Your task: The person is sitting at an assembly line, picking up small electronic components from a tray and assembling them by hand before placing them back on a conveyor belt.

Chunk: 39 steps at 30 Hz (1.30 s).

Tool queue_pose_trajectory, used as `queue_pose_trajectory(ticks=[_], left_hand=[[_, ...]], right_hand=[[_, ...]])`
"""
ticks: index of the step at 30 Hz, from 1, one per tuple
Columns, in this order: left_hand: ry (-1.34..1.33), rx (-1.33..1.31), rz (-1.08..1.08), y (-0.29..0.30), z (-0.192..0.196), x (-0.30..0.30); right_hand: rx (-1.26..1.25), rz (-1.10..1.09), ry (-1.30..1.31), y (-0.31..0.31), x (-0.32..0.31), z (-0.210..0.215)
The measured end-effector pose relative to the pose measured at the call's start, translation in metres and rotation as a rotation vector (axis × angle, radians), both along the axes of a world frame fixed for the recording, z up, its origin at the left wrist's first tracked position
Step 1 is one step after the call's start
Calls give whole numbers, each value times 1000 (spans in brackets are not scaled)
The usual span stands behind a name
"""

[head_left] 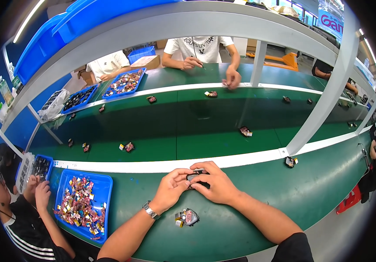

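Both my hands meet over the green bench, around a small black electronic housing with a grey part [191, 177]. The fingers of my left hand [170, 188] are closed on its left side, with a metal-banded watch on that wrist. From the other side, my right hand [216, 184] grips the same housing, its fingers bent over the top. Much of the housing is hidden by my fingers. Between my forearms lies another small black-rimmed electronic assembly [189, 216], with reddish parts and a yellow-and-white piece beside it. Neither hand touches it.
Left of my arm stands a blue tray [110, 192] heaped with small circuit parts. A white rail [153, 167] and a slanted post [323, 105] border the green conveyor [205, 146], which carries scattered assemblies. Co-workers sit at left and opposite.
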<state>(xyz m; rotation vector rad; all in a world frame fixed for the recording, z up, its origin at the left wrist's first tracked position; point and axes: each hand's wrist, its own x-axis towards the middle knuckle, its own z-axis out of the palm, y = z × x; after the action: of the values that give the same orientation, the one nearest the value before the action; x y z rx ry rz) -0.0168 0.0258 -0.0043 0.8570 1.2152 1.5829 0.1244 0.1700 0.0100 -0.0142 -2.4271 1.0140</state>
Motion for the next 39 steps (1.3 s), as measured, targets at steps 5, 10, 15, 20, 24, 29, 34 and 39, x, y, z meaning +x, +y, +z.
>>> queue_pose_trajectory(ticks=[5,10,15,20,24,29,34,39], left_hand=[[-19,19,-16,0,0,-1],[-5,-18,-48,-2,3,-3],[-31,-28,-25,-4,2,-3],[-36,-29,-26,-3,1,-3],[-12,-18,-8,-3,2,0],[-54,1,15,-3,-2,-5],[-94,4,17,-4,-4,-6],[-80,5,21,-4,-4,-4]], right_hand=[[4,-90,49,-7,-2,-1],[2,-159,45,-13,-3,-1],[-19,-148,69,-14,-4,-2],[-3,-144,85,-14,-3,-3],[-18,-141,96,-20,-3,-1],[59,-126,155,-18,-4,3],[49,-161,145,-16,-4,0],[-23,-142,124,-17,-7,-4]])
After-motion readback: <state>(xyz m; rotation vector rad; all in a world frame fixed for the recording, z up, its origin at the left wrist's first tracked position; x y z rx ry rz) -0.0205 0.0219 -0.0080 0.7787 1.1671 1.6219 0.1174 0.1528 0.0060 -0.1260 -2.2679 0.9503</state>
